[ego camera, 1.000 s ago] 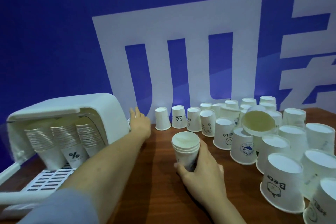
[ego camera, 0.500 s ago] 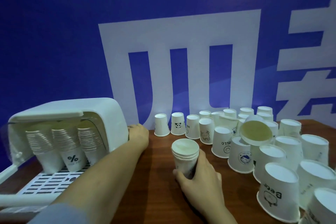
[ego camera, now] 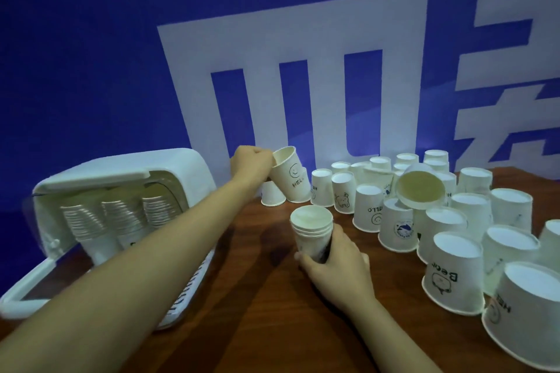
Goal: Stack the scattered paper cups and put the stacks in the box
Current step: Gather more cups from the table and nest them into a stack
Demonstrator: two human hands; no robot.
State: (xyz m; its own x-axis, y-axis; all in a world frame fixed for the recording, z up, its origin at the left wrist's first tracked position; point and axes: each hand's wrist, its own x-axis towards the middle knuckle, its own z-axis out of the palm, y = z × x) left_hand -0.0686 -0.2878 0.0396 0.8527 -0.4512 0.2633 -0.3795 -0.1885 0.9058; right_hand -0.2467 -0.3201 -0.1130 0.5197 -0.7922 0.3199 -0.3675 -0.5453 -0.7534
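Beside box (ego camera: 194, 172) | left hand (ego camera: 251, 162) grips tilted cup (ego camera: 288, 174) | right hand (ego camera: 336, 266) grips stack (ego camera: 312, 232)

From my seat this looks like a staged demo or recording space, not a home: a huge blue backdrop (ego camera: 91, 54) with giant white characters (ego camera: 291, 70) (cropped, unreadable to me) rises behind a dark wooden table (ego camera: 272, 312).

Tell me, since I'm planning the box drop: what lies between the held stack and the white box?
In the head view, only the left forearm crosses bare wooden table between the stack and the box.
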